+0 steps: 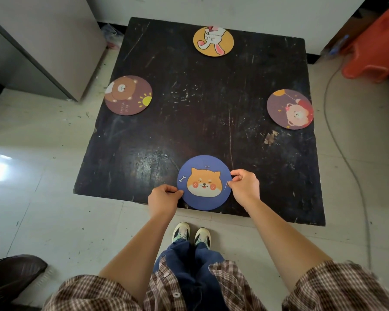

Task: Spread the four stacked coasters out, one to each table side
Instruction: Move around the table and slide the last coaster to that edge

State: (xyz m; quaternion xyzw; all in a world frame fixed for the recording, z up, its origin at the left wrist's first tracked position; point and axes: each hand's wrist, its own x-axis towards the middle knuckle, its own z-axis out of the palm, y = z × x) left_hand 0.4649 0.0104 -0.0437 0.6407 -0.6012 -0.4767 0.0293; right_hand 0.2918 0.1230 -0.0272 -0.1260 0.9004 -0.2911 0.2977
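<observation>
Hands: left hand (164, 195) and right hand (245, 182) each pinch an opposite edge of the blue dog coaster (204, 182), fingers curled, both forearms reaching straight forward.
Step in hand: I'd judge this the last placement; it should be lowered flat, centred on the near side, and slid inward, since its rim overhangs the table (211, 113) edge.
Left side: bear coaster (128, 95) lies flat.
Right side: pink bear coaster (290, 109) lies flat.
Far side: rabbit coaster (213, 41) lies flat.

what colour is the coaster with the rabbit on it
The rabbit coaster is yellow-orange, seen best in the head view.
</observation>
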